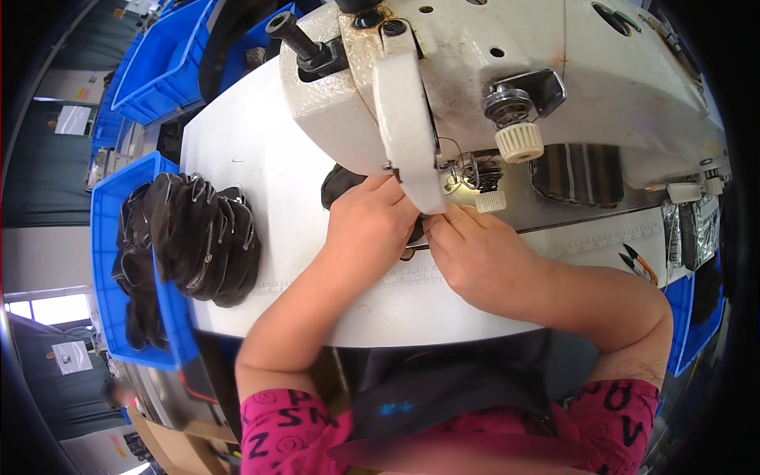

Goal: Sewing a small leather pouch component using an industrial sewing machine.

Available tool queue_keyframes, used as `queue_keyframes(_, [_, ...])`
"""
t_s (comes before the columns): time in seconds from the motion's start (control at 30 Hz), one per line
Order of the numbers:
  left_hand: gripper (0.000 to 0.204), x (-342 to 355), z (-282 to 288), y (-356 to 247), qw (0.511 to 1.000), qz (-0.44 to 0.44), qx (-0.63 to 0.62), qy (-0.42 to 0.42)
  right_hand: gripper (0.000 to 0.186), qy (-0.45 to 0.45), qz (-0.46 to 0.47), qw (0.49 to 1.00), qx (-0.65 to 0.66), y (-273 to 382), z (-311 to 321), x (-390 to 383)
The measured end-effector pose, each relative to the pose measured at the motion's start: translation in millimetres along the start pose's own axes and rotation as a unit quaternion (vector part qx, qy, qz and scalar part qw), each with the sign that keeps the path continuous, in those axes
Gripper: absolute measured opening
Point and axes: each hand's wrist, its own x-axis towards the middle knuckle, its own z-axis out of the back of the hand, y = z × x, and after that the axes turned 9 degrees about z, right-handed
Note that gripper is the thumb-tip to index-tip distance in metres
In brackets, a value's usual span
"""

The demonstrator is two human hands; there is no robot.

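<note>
Both my hands are at the needle area of a white sewing machine (pixel 507 47), beneath its pale lever-like front cover. My left hand (pixel 370 218) has its fingers closed on a black fabric piece (pixel 339 184), which shows to the left of the fingers and in the gap between the hands. Close beside it, my right hand (pixel 479 253) pinches the same dark fabric near its right edge. The machine head hides the fingertips and the needle. Two cream tension knobs (pixel 518 142) stick out above my right hand.
At left, a stack of black zippered fabric pieces (pixel 207 241) rests on the white table (pixel 261 142) against a blue bin (pixel 107 261). Orange-handled snips (pixel 638 261) lie at right, near clear packets (pixel 697 233). A striped cloth pad (pixel 578 174) sits under the machine arm.
</note>
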Motion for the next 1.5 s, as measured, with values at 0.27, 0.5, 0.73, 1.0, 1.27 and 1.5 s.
queue_keyframes(0.27, [0.03,1.0,1.3,-3.3,0.999,-0.015,-0.035,0.025,0.027,0.042,0.004,0.999,-0.012,2.0,5.9,0.6])
queue_keyframes(0.5, [0.029,1.6,-4.0,-3.3,0.997,-0.024,-0.079,0.003,0.04,0.065,-0.014,0.998,-0.001,4.4,7.5,0.3])
queue_keyframes(0.73, [0.025,-0.1,-9.5,-2.1,0.994,-0.015,-0.107,-0.008,0.033,0.064,0.003,0.997,-0.036,2.0,11.7,1.3])
queue_keyframes(1.0, [0.022,-0.3,-12.1,-3.4,0.994,0.01,-0.102,-0.024,0.032,0.067,-0.016,0.997,-0.047,-3.3,12.5,1.5])
queue_keyframes(1.27, [0.025,-2.3,-5.6,-0.1,0.997,-0.026,-0.066,-0.012,0.036,0.101,-0.039,0.994,-0.024,-1.0,16.9,0.2])
queue_keyframes(1.5, [0.025,-3.1,-6.2,1.6,0.997,-0.053,-0.049,-0.031,0.042,0.092,-0.053,0.994,-0.031,0.3,14.1,-2.8])
